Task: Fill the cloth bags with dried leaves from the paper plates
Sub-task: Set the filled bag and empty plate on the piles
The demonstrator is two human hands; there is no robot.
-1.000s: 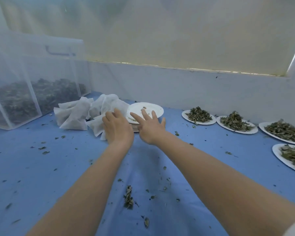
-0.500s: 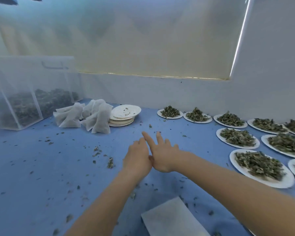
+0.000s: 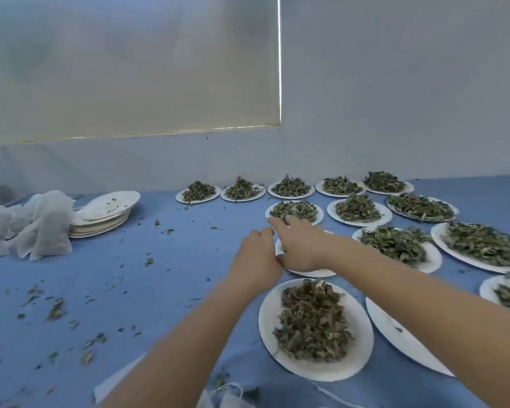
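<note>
Blue table (image 3: 165, 278): heaped dried leaves (image 3: 312, 319).

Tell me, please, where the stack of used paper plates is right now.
In the head view, the stack of used plates sits far left on the blue tablecloth, right beside the pile of cloth bags.

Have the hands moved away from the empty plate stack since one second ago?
Yes. Both hands, left and right, went right from the plate stack to the leaf plates.
</note>
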